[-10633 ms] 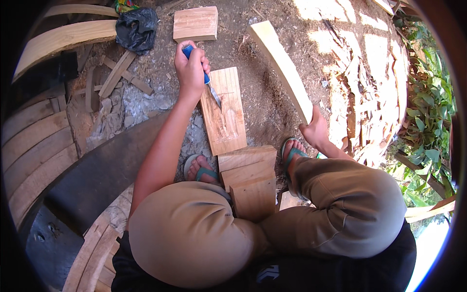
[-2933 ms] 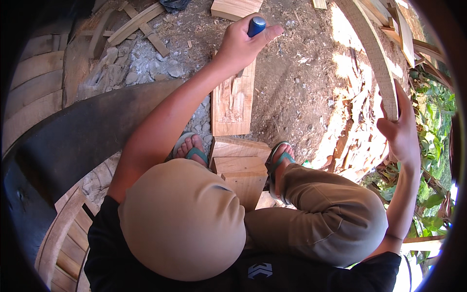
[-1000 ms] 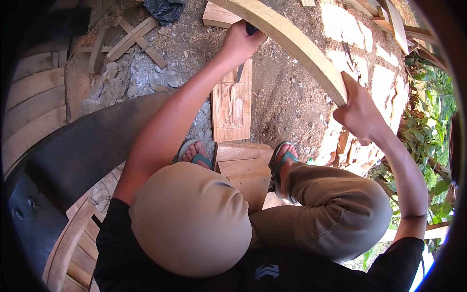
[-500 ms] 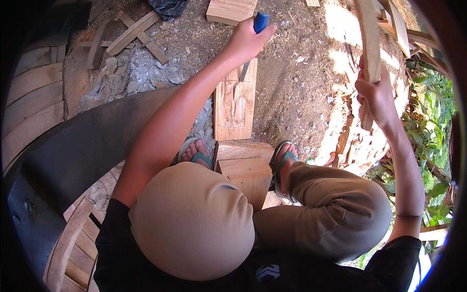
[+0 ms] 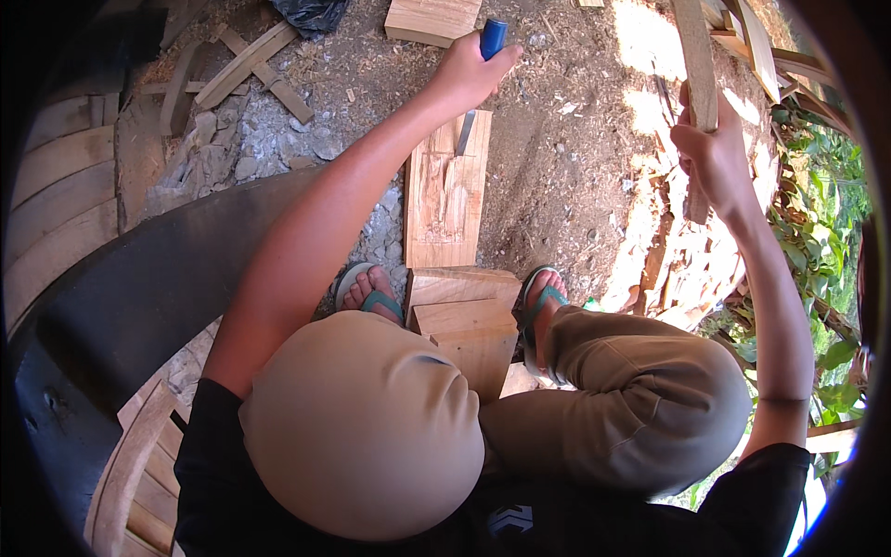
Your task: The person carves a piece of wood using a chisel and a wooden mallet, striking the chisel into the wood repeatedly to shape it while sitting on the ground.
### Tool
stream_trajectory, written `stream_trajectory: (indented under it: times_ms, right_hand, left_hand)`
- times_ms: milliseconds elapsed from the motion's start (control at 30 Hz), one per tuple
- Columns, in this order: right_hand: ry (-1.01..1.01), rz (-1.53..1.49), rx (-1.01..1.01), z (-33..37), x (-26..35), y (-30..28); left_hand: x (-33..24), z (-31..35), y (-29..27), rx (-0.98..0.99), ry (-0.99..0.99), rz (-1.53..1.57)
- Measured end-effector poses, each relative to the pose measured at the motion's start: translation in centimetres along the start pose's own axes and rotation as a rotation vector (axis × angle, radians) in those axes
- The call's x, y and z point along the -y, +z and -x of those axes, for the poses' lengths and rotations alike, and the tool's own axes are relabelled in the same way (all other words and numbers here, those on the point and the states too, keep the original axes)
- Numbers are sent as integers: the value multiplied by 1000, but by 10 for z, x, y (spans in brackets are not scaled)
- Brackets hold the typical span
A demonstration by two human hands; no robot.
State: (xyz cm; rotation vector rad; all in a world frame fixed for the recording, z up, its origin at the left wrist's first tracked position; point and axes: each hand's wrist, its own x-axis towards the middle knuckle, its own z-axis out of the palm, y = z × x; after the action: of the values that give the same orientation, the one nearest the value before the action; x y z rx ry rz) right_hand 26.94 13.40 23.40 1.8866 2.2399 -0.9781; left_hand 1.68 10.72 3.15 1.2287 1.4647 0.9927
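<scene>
Holding chisel (image 5: 493, 39) over board (image 5: 432, 190).
Left hand (image 5: 469, 76), fingers wrapped, is nearer the board; right hand (image 5: 719, 160), fingers clenched, holds a stick (image 5: 701, 74) pointing away, right of the chisel.

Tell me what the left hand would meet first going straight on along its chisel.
Likely the carved wooden board: the chisel seems to touch it at the blade's tip, though depth is unclear.

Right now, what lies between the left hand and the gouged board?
In the head view, the chisel blade runs from the left hand down to the gouged board.
</scene>
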Motion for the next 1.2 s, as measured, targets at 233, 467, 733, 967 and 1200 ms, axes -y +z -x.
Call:
stream_trajectory:
  times_ms: [233, 467, 733, 967, 1200]
  right_hand:
    - [-21, -77, -47, -19, 4, -6]
    - [-41, 25, 123, -20, 4, 10]
    - [-37, 2, 159, -26, -4, 10]
    - [7, 84, 445, -36, -16, -2]
    - [70, 94, 496, -22, -8, 9]
  left_hand:
    - [9, -7, -4, 33, 54, -27]
    - [17, -14, -6, 52, 27, -22]
    - [26, -18, -6, 64, 19, -42]
    - [29, -16, 2, 66, 1, -51]
    - [43, -21, 5, 103, 3, -62]
